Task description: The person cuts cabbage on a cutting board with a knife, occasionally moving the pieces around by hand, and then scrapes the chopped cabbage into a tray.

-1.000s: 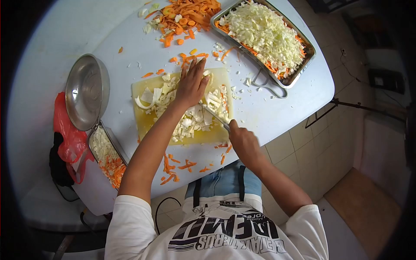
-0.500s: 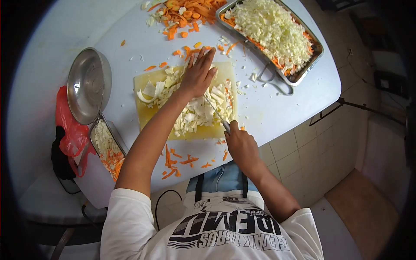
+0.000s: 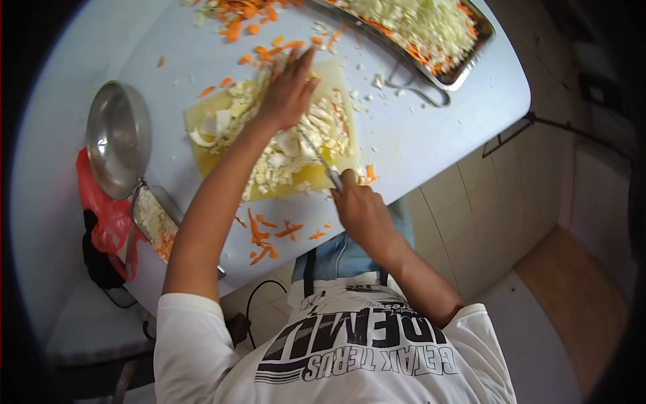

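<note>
My left hand (image 3: 291, 94) lies over the chopped cabbage (image 3: 272, 158) with its fingers stretched out and somewhat apart. Beneath it is a yellowish cutting board (image 3: 330, 73), covered in pale cabbage pieces with a few orange bits at the right. A knife (image 3: 321, 159) is in my right hand (image 3: 367, 214), whose fingers are wrapped round the handle. The blade slants up and left into the cabbage, its tip end close below my left hand. Larger curved cabbage pieces sit at the board's left side.
A metal tray (image 3: 452, 82) of shredded cabbage and carrot stands at the upper right, near a metal handle (image 3: 431, 99). Carrot scraps (image 3: 259, 232) lie before the board. At left are a metal bowl (image 3: 120, 141), another filled container (image 3: 153, 219) and a red plastic bag (image 3: 108, 225).
The view has shifted and turned slightly, so the board and tray appear higher and further left. Both hands keep nearly the same place over the board, the knife still in the right.
</note>
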Demonstrator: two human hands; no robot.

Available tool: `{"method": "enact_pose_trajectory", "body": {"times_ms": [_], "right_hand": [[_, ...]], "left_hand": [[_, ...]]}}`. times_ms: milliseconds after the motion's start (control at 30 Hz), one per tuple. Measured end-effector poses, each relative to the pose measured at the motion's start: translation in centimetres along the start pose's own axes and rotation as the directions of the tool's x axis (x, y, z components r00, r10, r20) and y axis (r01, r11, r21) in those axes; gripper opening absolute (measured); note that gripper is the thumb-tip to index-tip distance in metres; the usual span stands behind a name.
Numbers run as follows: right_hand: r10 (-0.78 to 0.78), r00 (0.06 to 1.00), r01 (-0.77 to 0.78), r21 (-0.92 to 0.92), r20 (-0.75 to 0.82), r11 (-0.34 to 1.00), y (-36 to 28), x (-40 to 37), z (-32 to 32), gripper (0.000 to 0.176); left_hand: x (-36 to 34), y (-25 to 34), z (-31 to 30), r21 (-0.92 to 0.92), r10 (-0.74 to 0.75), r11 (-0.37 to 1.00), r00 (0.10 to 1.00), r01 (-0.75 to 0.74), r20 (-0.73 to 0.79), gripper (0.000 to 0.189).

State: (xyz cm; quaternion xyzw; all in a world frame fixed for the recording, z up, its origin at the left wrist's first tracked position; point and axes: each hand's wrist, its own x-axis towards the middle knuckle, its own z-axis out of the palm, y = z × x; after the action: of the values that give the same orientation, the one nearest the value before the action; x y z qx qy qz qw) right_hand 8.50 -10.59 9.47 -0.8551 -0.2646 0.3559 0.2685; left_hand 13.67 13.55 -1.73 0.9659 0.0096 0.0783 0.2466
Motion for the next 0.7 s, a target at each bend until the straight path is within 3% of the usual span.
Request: {"method": "enact_pose_trajectory", "body": {"times_ms": [100, 200, 333, 400, 533, 633, 700], "right_hand": [[0.143, 0.99, -0.143, -0.073, -0.012, 0.987, 1.4, 0.6, 4.4, 0.022], [0.106, 0.994, -0.109, -0.131, -0.034, 0.985, 1.4, -0.1, 5.3, 0.022], [0.082, 0.996, -0.083, 0.037, 0.038, 0.996, 0.3, -0.5, 3.6, 0.023], [0.093, 0.996, -0.093, 0.021, 0.016, 0.995, 0.6, -0.1, 4.9, 0.023], [0.093, 0.992, -0.097, 0.052, 0.08, 0.994, -0.9, -0.6, 2.3, 0.022], [0.079, 0.997, -0.078, 0.026, -0.017, 0.997, 1.3, -0.4, 6.4, 0.022], [0.056, 0.998, -0.056, -0.006, 0.011, 0.998, 1.2, -0.1, 6.2, 0.024]], "left_hand": [[-0.8, 0.6, -0.1, 0.03, 0.035, 0.999, 0.999, -0.036, 0.021, 0.057], [-2.0, 0.5, -0.5, 0.064, 0.048, 0.997, 0.998, -0.05, 0.03, 0.057], [-1.7, 0.5, -0.1, 0.018, 0.019, 1.0, 1.0, -0.019, 0.024, 0.056], [-1.4, 0.8, -0.4, 0.031, 0.085, 0.996, 0.995, -0.087, 0.053, 0.054], [-1.2, 0.1, 0.2, -0.045, 0.01, 0.999, 1.0, -0.011, -0.025, 0.055], [-1.7, 0.3, 0.1, 0.019, 0.07, 0.997, 0.997, -0.071, 0.026, 0.055], [-1.3, 0.0, -0.2, 0.017, 0.046, 0.999, 0.999, -0.046, 0.021, 0.055]]}}
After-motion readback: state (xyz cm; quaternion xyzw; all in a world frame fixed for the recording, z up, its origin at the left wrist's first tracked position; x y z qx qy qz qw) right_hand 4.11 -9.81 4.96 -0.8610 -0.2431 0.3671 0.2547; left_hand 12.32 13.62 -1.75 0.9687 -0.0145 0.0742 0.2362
